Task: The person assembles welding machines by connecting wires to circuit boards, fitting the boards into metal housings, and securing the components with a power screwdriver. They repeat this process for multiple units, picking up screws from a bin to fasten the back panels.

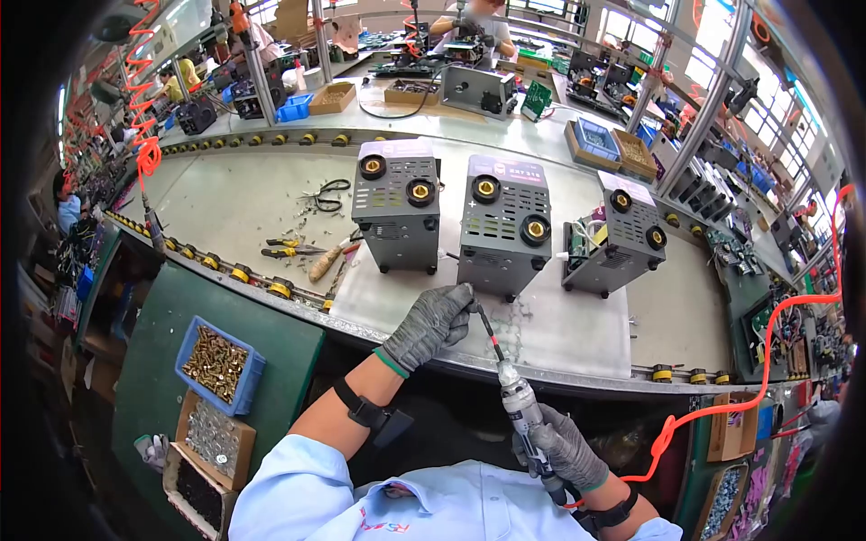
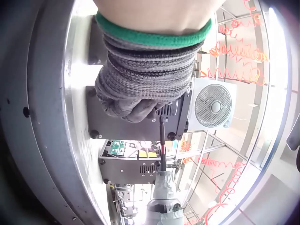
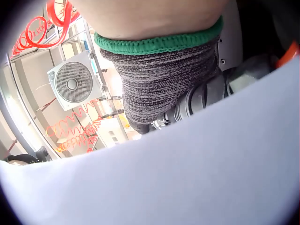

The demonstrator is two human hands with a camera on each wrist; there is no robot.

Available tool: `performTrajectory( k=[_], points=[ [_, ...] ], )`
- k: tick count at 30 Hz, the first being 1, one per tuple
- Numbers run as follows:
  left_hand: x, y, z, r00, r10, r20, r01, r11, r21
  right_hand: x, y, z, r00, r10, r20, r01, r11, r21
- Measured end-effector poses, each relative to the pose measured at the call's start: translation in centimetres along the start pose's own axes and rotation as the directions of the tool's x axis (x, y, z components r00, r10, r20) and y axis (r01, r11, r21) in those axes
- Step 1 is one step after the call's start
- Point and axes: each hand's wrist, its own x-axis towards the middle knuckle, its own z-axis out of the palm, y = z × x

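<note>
My gloved right hand (image 1: 568, 448) grips a taped air screwdriver (image 1: 521, 403) by its body, with the long dark bit pointing up and forward. At the tip of that bit (image 2: 162, 133), the curled fingers of my gloved left hand (image 1: 431, 326) pinch it; whether a screw is between them I cannot tell. Just beyond stands the middle grey metal case (image 1: 492, 257), slotted, with two round brass-centred sockets. A similar case (image 1: 397, 221) is to its left, and a third case (image 1: 622, 248), with boards showing in its side, to its right. Cloth hides much of the right wrist view.
On the bench lie scissors (image 1: 327, 197), yellow-handled pliers (image 1: 290, 248) and a wooden-handled tool (image 1: 327, 263). A blue bin (image 1: 255, 377) of brass parts and a cardboard box (image 1: 242, 442) of clear parts stand at left. A red air hose (image 1: 767, 361) loops at right.
</note>
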Motion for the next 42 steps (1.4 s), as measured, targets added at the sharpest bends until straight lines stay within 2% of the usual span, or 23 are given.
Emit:
performTrajectory(
  k=[1,3,7,9,10,12,13,15,16,18,20,22,23,24,25,26,28,30,34,37,39,42],
  points=[
    [-0.2,0.3,0.1,1.000,0.006,0.003,-0.006,1.000,0.001,0.1,-0.2,0.2,1.000,-0.005,0.000,0.005,1.000,-0.005],
    [-0.5,0.7,0.2,0.997,0.071,0.008,-0.071,0.990,0.125,0.0,-0.5,0.5,1.000,0.025,0.000,-0.025,1.000,-0.008],
    [-0.4,0.4,0.1,0.992,0.124,-0.030,-0.116,0.973,0.197,-0.2,-1.0,0.9,1.000,0.013,-0.003,-0.013,1.000,-0.024],
    [-0.1,-0.1,-0.2,0.947,0.322,-0.010,-0.284,0.850,0.444,-0.3,-1.2,0.9,0.999,-0.021,-0.033,0.016,0.990,-0.137],
    [-0.1,0.0,-0.5,0.946,0.325,-0.011,-0.286,0.847,0.447,-0.2,-1.2,0.9,0.999,-0.024,-0.029,0.020,0.990,-0.138],
    [-0.9,1.4,0.0,0.991,0.112,-0.079,-0.071,0.910,0.408,-0.1,-1.1,0.8,0.997,-0.075,-0.035,0.066,0.973,-0.223],
    [-0.9,1.7,-0.1,0.990,0.114,-0.079,-0.072,0.909,0.410,-0.1,-1.2,0.9,0.996,-0.078,-0.033,0.069,0.973,-0.223],
    [-1.0,2.1,-0.4,0.956,0.290,0.031,-0.238,0.713,0.660,-0.4,-1.9,1.1,1.000,0.002,-0.025,-0.005,0.992,-0.126],
    [-1.2,2.6,-0.4,0.956,0.292,0.031,-0.238,0.711,0.662,-0.5,-2.4,1.1,1.000,0.000,-0.022,-0.003,0.992,-0.125],
    [-1.8,3.7,-0.1,0.984,0.154,0.093,-0.180,0.875,0.449,-0.8,-3.1,0.7,0.971,0.111,0.210,-0.165,0.950,0.264],
    [-2.0,4.2,0.3,0.979,0.172,0.106,-0.201,0.891,0.407,-0.6,-2.8,0.8,0.963,0.124,0.238,-0.200,0.924,0.325],
    [-2.1,4.5,0.8,0.974,0.191,0.124,-0.224,0.903,0.367,-0.6,-2.7,1.3,0.976,0.035,0.213,-0.102,0.945,0.311],
    [-2.0,4.5,1.1,0.930,0.360,0.078,-0.347,0.785,0.512,-0.5,-2.7,1.5,0.976,0.028,0.216,-0.097,0.944,0.315],
    [-1.9,4.6,1.4,0.851,0.522,0.066,-0.435,0.628,0.646,-0.3,-2.8,1.6,0.980,-0.002,0.198,-0.062,0.947,0.316],
    [-1.3,4.7,1.0,0.789,0.614,-0.017,-0.432,0.574,0.696,-0.3,-2.9,1.6,0.984,-0.030,0.176,-0.028,0.948,0.318],
    [-0.8,5.0,0.9,0.793,0.610,-0.006,-0.434,0.571,0.698,-0.3,-2.9,1.5,0.985,-0.037,0.170,-0.020,0.945,0.327],
    [0.0,5.8,1.0,0.726,0.679,-0.107,-0.492,0.622,0.610,-0.6,-2.9,1.4,0.985,-0.078,0.156,0.022,0.942,0.335],
    [0.6,5.9,1.0,0.765,0.641,-0.059,-0.480,0.629,0.611,-1.2,-3.2,1.2,0.987,-0.085,0.140,0.034,0.944,0.330],
    [1.4,6.6,2.4,0.867,0.498,-0.022,-0.358,0.654,0.666,-2.5,-2.8,0.5,0.996,-0.068,0.063,0.044,0.942,0.332],
    [2.2,5.8,3.6,0.885,0.462,0.054,-0.369,0.627,0.686,-3.1,-2.2,0.4,0.996,-0.087,0.014,0.077,0.933,0.352],
    [2.8,5.6,4.1,0.844,0.529,0.092,-0.442,0.587,0.678,-3.3,-2.4,0.5,0.994,-0.106,0.010,0.098,0.948,0.302],
    [2.9,6.1,4.2,0.877,0.473,0.087,-0.413,0.650,0.638,-2.5,-2.3,0.6,0.992,-0.123,0.030,0.109,0.947,0.301]
  ],
)
